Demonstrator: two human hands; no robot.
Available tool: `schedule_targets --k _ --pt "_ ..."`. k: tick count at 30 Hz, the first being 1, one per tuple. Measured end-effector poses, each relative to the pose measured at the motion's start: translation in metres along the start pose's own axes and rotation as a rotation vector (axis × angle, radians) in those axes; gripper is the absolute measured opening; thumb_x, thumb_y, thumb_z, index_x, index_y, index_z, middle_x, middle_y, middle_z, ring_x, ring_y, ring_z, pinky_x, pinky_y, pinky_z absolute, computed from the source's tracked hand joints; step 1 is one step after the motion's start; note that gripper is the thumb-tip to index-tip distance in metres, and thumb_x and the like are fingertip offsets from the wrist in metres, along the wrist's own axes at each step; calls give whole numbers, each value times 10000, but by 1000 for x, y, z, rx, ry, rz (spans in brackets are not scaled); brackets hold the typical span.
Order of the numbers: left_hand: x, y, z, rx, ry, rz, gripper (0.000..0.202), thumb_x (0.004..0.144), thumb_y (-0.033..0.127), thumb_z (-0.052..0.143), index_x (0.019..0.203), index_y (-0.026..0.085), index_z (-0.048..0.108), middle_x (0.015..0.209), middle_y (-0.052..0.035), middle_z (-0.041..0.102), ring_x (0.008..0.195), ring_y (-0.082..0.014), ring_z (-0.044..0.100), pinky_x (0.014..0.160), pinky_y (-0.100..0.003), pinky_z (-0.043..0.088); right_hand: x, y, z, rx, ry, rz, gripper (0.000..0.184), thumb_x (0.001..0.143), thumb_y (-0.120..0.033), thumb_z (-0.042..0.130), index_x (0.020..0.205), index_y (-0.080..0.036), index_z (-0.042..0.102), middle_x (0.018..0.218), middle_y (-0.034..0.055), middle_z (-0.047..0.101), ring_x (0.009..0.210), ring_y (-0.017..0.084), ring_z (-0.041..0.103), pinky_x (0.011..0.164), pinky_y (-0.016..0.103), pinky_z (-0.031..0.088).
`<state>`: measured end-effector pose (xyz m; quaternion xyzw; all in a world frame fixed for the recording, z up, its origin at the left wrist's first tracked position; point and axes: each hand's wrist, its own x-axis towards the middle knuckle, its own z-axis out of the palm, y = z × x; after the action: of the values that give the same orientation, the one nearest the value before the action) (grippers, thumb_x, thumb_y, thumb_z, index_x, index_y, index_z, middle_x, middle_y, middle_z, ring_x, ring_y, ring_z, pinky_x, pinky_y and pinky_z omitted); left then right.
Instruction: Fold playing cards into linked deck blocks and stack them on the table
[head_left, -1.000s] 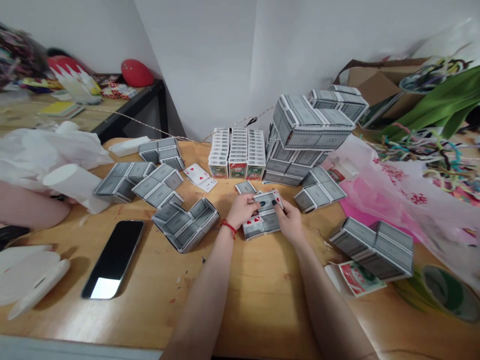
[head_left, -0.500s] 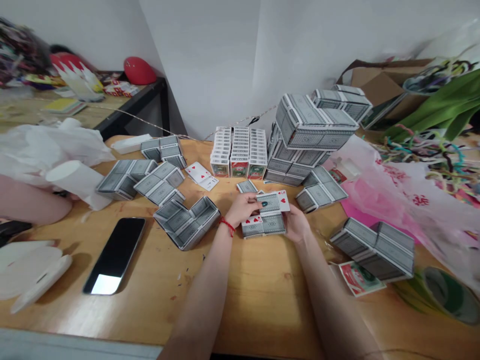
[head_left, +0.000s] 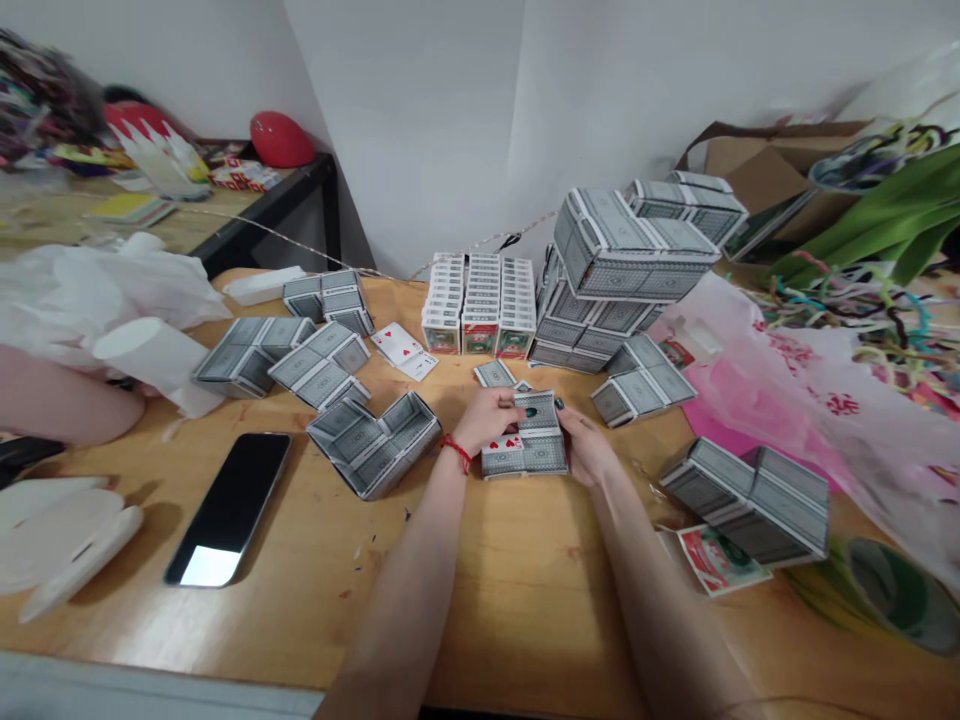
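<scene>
Between my hands in the head view is a small folded playing-card block (head_left: 529,460), grey patterned backs outward, with a strip of red hearts showing near its left. My left hand (head_left: 486,418), with a red cord on the wrist, pinches its upper left part, one dark-nailed finger lying on top. Along the right edge, my right hand (head_left: 589,442) grips the block with its thumb near the upper corner; its other fingers are partly hidden. Just behind lies a loose face-down card (head_left: 493,373). An open L-shaped card box (head_left: 373,450) stands left of my left hand.
Three stacks of card packs (head_left: 480,300) stand at the back, beside a tall pile of card blocks (head_left: 630,250). More L-shaped blocks (head_left: 750,495) lie at both sides. A phone (head_left: 229,510) lies left; a tape roll (head_left: 900,590) and pink plastic bag (head_left: 750,360) lie right.
The red-heart card end that stuck out at the upper right no longer shows. My right thumb has come up onto the block's right edge. My left hand has barely moved.
</scene>
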<state>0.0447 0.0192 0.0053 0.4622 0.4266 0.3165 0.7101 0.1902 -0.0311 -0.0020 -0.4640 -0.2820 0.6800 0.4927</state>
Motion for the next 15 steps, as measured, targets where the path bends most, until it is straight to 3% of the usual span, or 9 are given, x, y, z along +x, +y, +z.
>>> schedule_targets --k 9,15 --pt "0 -1 1 67 16 -3 119 618 127 628 736 112 636 618 3 610 510 -67 530 480 -162 417 5 3 2 -46 76 -55 320 599 -447 678 824 -222 649 716 10 685 687 215 628 558 300 478" --pt "0 -2 1 112 -2 19 130 612 187 647 710 107 619 600 4 585 506 -65 512 485 -165 413 13 13 -3 -263 194 -251 320 635 -452 629 823 -195 663 724 3 670 672 184 580 577 266 429"
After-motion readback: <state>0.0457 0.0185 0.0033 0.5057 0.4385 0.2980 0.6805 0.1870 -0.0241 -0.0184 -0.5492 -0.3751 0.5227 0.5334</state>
